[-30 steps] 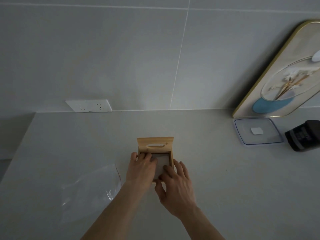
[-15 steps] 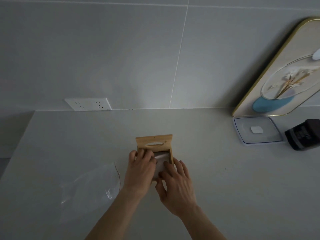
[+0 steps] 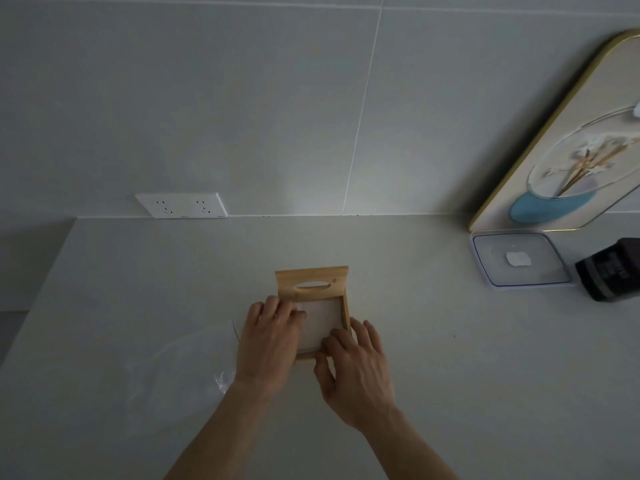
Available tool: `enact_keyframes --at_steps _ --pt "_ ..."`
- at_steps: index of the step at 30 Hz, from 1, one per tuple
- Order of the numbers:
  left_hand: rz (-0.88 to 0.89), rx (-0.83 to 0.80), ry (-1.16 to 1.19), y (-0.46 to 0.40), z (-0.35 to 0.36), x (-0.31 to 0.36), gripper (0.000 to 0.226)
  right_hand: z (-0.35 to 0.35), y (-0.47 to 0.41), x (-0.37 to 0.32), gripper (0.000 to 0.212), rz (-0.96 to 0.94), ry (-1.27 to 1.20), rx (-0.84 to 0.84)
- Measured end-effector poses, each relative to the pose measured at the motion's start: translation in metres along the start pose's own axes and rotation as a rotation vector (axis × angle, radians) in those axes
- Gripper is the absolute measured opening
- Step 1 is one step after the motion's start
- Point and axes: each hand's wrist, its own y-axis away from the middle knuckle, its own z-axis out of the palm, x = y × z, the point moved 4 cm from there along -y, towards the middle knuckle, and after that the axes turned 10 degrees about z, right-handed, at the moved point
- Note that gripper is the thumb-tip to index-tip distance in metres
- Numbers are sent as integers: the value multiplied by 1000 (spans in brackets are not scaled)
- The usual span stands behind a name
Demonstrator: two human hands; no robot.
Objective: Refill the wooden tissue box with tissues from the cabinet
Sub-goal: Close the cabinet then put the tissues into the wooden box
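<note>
On the pale tabletop at frame centre, the wooden tissue box lies open, where the left hand and right hand, fingers flat and grasping nothing, have pressed the tissues lower since a moment ago, so lid closing seems next.

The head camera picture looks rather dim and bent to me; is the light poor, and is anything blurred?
Head view: the light is low and greyish, with one brighter patch on the wall above the wooden tissue box. The wide lens bows the tile lines and tilts the framed picture. The left hand and right hand look slightly soft, and the clear plastic wrapper barely shows.
</note>
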Motion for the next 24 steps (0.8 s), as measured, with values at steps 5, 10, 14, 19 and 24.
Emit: enact_keyframes --at_steps 5,10,14,19,24 --pt "-54 -142 17 2 6 1 30 4 0 -1 35 1 -3 39" --pt "8 -258 85 -5 17 -5 45 -3 -8 -4 29 -28 20 134" --pt "6 -210 102 -2 1 -4 33 -9 -17 -16 32 -126 37 90" --pt "-9 -126 84 14 1 0 25 -6 -16 -14 47 -111 141 22" --pt "-66 -257 62 6 6 4 41 -3 -14 -15 70 -18 213 -14"
